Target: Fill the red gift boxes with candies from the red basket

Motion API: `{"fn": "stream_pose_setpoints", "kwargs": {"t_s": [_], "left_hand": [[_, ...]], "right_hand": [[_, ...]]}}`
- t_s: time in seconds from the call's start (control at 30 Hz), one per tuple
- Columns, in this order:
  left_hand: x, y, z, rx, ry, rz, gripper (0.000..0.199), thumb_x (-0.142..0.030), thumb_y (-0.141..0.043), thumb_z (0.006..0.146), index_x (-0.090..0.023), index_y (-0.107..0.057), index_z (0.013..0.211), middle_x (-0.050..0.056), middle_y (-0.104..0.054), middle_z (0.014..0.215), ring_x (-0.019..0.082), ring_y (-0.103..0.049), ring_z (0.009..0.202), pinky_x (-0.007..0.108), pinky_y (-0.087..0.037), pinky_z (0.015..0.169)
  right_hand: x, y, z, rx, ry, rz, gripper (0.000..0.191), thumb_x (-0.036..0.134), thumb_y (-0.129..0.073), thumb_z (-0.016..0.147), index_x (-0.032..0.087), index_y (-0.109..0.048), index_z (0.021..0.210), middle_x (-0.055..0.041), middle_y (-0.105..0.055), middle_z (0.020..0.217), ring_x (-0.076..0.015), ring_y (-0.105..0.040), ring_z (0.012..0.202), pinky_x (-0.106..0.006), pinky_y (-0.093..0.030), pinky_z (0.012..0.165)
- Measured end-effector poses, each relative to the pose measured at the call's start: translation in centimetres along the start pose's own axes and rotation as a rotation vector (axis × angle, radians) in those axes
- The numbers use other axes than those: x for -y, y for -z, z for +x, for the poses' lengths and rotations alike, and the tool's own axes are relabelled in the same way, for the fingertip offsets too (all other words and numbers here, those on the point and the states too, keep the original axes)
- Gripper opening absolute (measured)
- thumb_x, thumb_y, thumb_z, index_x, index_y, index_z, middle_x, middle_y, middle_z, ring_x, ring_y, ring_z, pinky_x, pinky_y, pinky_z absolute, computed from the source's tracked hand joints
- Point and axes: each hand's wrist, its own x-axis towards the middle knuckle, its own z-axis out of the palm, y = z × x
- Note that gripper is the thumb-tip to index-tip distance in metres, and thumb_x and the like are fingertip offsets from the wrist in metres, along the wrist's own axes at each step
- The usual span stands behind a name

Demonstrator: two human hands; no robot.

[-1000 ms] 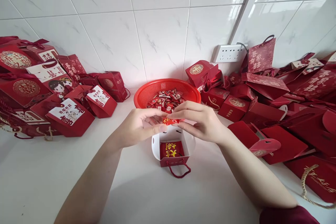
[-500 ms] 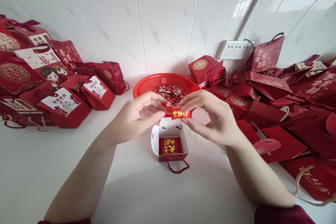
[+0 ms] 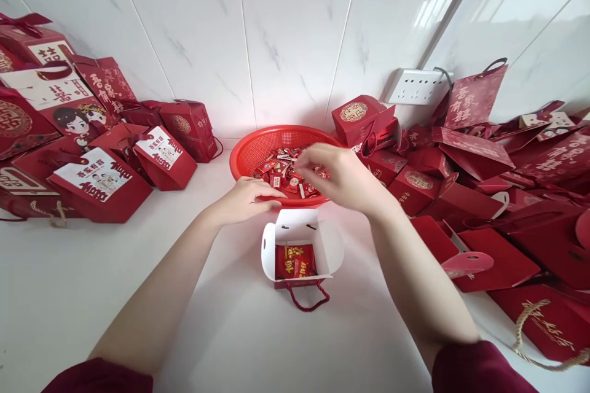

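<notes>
An opened red gift box point(image 3: 297, 284) with white inner flaps and a dark red cord handle stands on the counter in front of me. Inside it lie red candy packets point(image 3: 295, 261) with gold lettering. Behind the box is a red plastic basket point(image 3: 239, 156) of small wrapped candies point(image 3: 286, 178). My right hand point(image 3: 343, 178) hovers over the basket's right side, fingers curved down and apart, with nothing visible in them. At the basket's front left rim, my left hand point(image 3: 246, 199) is open, fingers stretched toward the right.
Red gift boxes point(image 3: 104, 187) are stacked on the left of the white counter point(image 3: 230, 331). A larger heap of red boxes point(image 3: 498, 245) covers the right side, near my right forearm. A white power strip point(image 3: 417, 87) rests against the tiled wall.
The small red candy has left my right hand, and a similar one now lies atop the packet in the box. My right hand has moved over the basket; the left has drawn back slightly.
</notes>
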Motion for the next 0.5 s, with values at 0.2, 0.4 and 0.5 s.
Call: {"fn": "stream_pose_setpoints", "kwargs": {"t_s": [0.2, 0.4, 0.5], "left_hand": [[0.1, 0.1, -0.2, -0.001, 0.032, 0.012, 0.025, -0.037, -0.056, 0.094, -0.03, -0.074, 0.111, 0.001, -0.075, 0.104, 0.02, -0.065, 0.097, 0.037, -0.036, 0.1], [-0.1, 0.3, -0.5, 0.032, 0.064, -0.006, 0.027, -0.041, -0.053, 0.096, -0.032, -0.073, 0.112, -0.001, -0.074, 0.111, 0.021, -0.064, 0.103, 0.039, -0.032, 0.106], [-0.4, 0.6, -0.6, 0.055, 0.078, -0.016, 0.028, -0.041, -0.051, 0.097, -0.032, -0.072, 0.114, -0.001, -0.074, 0.112, 0.02, -0.063, 0.102, 0.039, -0.031, 0.106]], "right_hand": [[-6.1, -4.3, 10.1, 0.128, -0.109, -0.115, 0.016, 0.015, -0.054, 0.089, 0.014, -0.069, 0.095, -0.005, -0.072, 0.097, -0.0166, -0.064, 0.086, -0.027, -0.045, 0.08], [-7.1, -12.0, 13.9, 0.724, -0.03, -0.246, 0.033, 0.012, -0.059, 0.086, 0.015, -0.066, 0.118, -0.0084, -0.069, 0.118, -0.0196, -0.064, 0.104, -0.023, -0.045, 0.083], [-7.5, -14.0, 13.7, 0.906, -0.058, -0.267, 0.048, 0.013, -0.073, 0.074, 0.021, -0.067, 0.121, -0.0056, -0.069, 0.12, -0.0211, -0.066, 0.1, -0.023, -0.048, 0.077]]}}
